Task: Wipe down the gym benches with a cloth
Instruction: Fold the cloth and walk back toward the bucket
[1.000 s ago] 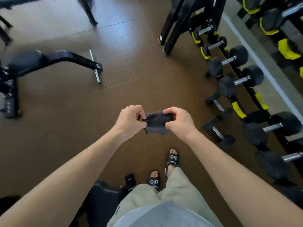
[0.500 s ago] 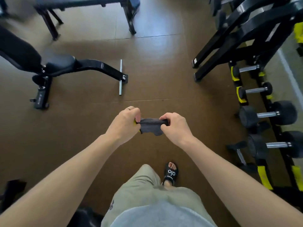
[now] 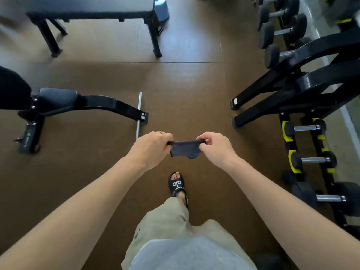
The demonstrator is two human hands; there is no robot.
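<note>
The only writing I can read is "alo" in white letters on the black slide sandal (image 3: 176, 184) at lower centre; a label on the foot of the black adjustable padded bench (image 3: 56, 99) at middle left is too small to make out. Compared with half a second ago, the view has moved forward: the flat black padded bench (image 3: 91, 6) at the upper left now shows its whole near side, and the black dumbbell rack with yellow cradles (image 3: 303, 145) sits lower on the right. The small dark grey cloth (image 3: 185, 150) hangs at frame centre, stretched taut along its top edge, bottom edge wavy. My left hand (image 3: 151, 147) and right hand (image 3: 216, 148) each pinch one end of it, above the brown floor (image 3: 185, 90).
</note>
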